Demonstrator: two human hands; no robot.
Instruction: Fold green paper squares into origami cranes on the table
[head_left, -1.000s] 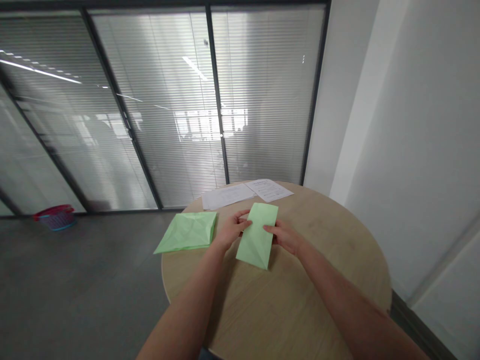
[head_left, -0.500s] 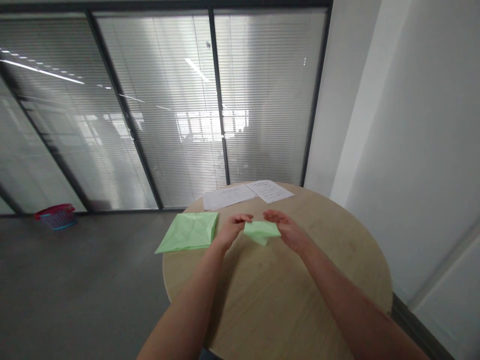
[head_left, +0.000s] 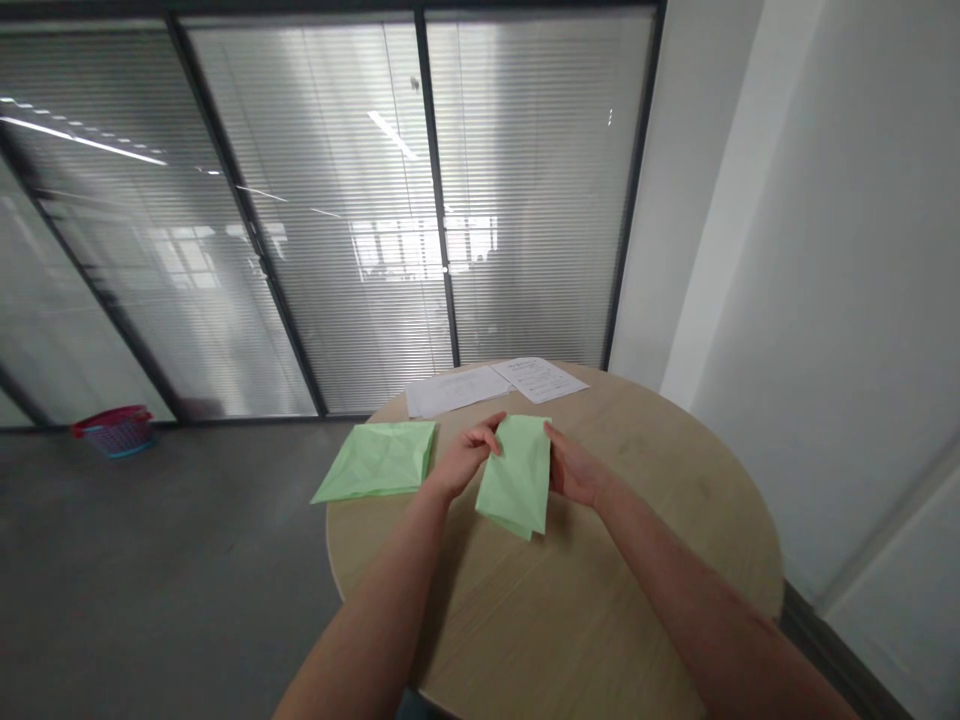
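Observation:
A folded piece of light green paper or thin cloth [head_left: 516, 475] is held up over the table, its broad side facing me and its lower edge showing separate layers. My left hand [head_left: 474, 450] pinches its upper left edge, thumb in front. On the other side, my right hand [head_left: 574, 468] grips the right edge, with most fingers hidden behind the sheet. A larger flat stack of the same green material [head_left: 382, 460] lies to the left of my left hand, one corner jutting past the table's edge.
The round wooden table [head_left: 645, 560] carries a plain-looking white sheet [head_left: 454, 391] and a printed sheet [head_left: 541, 380] at its far side. A red and blue basket [head_left: 116, 432] stands on the floor at left. A white wall [head_left: 847, 300] rises at right, and a glass partition with blinds [head_left: 525, 200] stands behind.
The folded green piece has turned from nearly edge-on to face me, so more of it shows and it hangs lower. My right hand has closed on its right edge.

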